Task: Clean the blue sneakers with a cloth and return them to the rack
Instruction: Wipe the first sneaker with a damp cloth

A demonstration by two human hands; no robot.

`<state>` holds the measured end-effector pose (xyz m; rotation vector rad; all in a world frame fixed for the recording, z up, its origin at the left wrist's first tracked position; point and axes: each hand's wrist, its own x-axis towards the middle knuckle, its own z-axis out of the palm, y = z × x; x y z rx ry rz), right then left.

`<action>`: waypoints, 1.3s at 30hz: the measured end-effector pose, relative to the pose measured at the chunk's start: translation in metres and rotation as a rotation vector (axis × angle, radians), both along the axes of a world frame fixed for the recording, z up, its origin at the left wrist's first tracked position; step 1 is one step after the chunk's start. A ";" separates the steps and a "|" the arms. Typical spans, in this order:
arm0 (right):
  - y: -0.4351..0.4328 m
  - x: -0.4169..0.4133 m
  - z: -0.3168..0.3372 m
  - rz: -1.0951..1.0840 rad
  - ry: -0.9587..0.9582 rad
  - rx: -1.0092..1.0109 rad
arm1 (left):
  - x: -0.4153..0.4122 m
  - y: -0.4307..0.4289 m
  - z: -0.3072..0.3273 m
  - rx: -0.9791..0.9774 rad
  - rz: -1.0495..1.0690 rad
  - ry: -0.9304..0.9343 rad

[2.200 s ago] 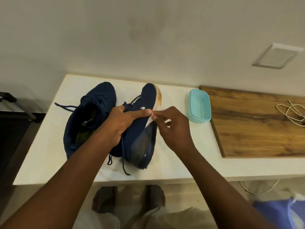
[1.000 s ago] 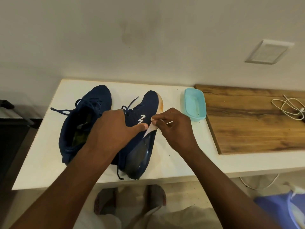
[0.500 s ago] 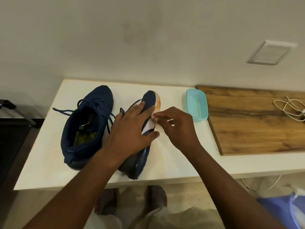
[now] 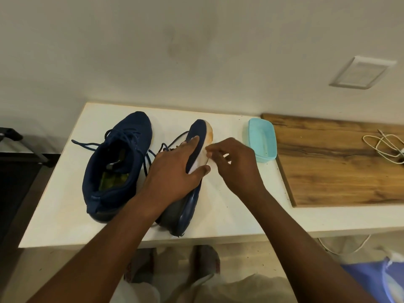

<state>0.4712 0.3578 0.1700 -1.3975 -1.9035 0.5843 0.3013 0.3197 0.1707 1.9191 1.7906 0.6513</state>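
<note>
Tipped further onto its side than two seconds ago, one sneaker (image 4: 199, 132) lies on the counter (image 4: 229, 206), left grip (image 4: 175, 173) clamped round it. Right grip (image 4: 235, 165) pinches a small white cloth (image 4: 207, 152) against its sole. Other sneaker (image 4: 131, 138) stands alongside.

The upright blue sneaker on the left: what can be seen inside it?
Inside the upright sneaker, a yellow-green insole shows at the heel. The toe end lies under the laces, so its inside is hidden.

Off-white wall (image 4: 196, 40), white table (image 4: 229, 215), wooden board (image 4: 338, 171) at right.
</note>
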 end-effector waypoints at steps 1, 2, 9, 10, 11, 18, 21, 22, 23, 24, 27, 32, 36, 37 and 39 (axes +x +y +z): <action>0.007 -0.002 0.001 -0.057 0.036 0.002 | 0.001 0.000 0.001 -0.007 0.000 0.000; 0.014 -0.005 0.002 -0.102 0.054 0.005 | 0.002 -0.001 0.002 -0.015 -0.001 -0.003; -0.012 -0.003 0.005 0.086 -0.104 -0.051 | -0.003 0.001 -0.001 -0.060 -0.001 -0.085; -0.017 0.000 0.004 0.103 -0.149 -0.048 | -0.002 0.001 -0.002 -0.065 -0.010 -0.087; -0.017 0.002 0.004 0.078 -0.163 -0.034 | 0.000 0.000 -0.003 -0.067 -0.020 -0.081; 0.012 -0.007 0.013 -0.115 -0.012 -0.031 | 0.006 0.000 -0.005 -0.065 -0.047 -0.074; -0.004 -0.004 0.003 -0.050 -0.067 -0.019 | 0.004 0.001 -0.006 -0.055 -0.048 -0.100; -0.004 0.000 0.000 -0.069 -0.063 -0.019 | 0.005 0.002 -0.006 -0.063 -0.045 -0.091; 0.000 0.002 -0.001 -0.108 -0.049 -0.026 | 0.006 0.002 -0.005 -0.069 -0.043 -0.080; 0.007 0.003 0.000 -0.151 -0.034 -0.041 | 0.007 0.002 -0.004 -0.069 -0.042 -0.071; 0.022 -0.001 0.002 -0.203 -0.024 -0.076 | 0.010 0.000 -0.004 -0.079 -0.048 -0.058; -0.005 0.001 0.006 -0.012 -0.038 -0.101 | 0.002 0.001 -0.007 -0.093 -0.034 -0.135; -0.010 0.010 0.002 -0.046 -0.066 -0.047 | 0.003 0.001 -0.006 -0.121 -0.040 -0.136; -0.003 0.009 0.002 -0.087 -0.033 -0.028 | 0.004 0.000 -0.006 -0.130 -0.042 -0.126; 0.012 0.003 0.006 -0.162 0.010 -0.011 | 0.004 -0.001 -0.005 -0.138 -0.050 -0.114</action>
